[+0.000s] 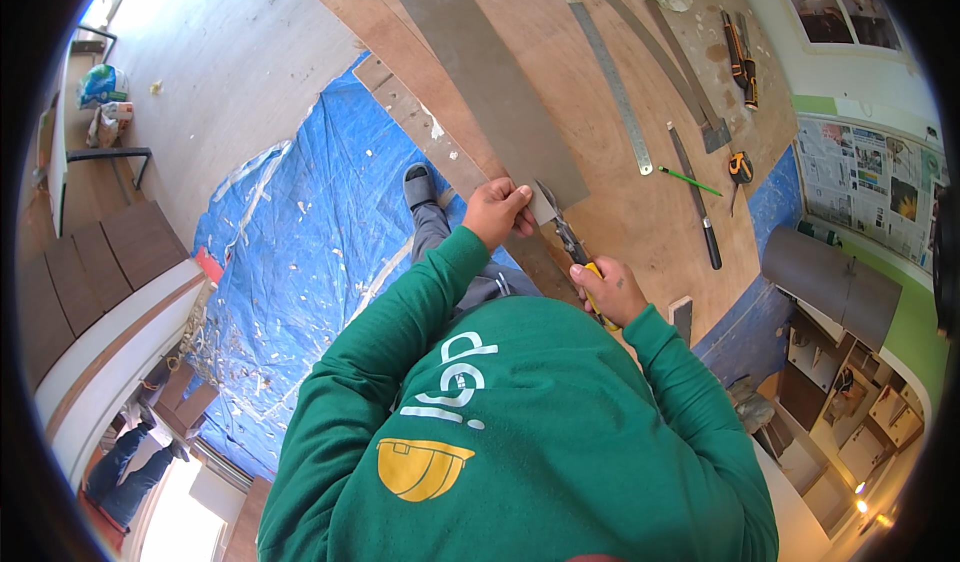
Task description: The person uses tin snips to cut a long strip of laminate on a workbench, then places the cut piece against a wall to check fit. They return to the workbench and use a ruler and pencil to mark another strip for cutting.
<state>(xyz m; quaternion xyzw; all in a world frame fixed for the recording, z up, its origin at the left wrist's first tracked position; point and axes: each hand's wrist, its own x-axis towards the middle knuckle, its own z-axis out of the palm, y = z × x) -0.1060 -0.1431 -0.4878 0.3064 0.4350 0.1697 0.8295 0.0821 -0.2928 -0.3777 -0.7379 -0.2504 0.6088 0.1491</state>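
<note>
My right hand [612,290] is wrapped round the yellow handles of a pair of snips [571,245]. The dark jaws point away from me and lie against a small grey-brown piece [541,206]. That piece is pinched between the thumb and fingers of my left hand [497,210], just left of the jaws. Beyond them, a long grey-brown strip of sheet [490,72] runs up the wooden work board [640,232]. I cannot tell whether the small piece is joined to the strip.
On the board lie a steel ruler [612,87], a green pencil [690,181], a black-handled saw-like blade [695,197], utility knives [740,60] and a tape measure [740,168]. Blue sheeting [300,222] with scraps covers the floor at left. Shelving [840,382] stands at right.
</note>
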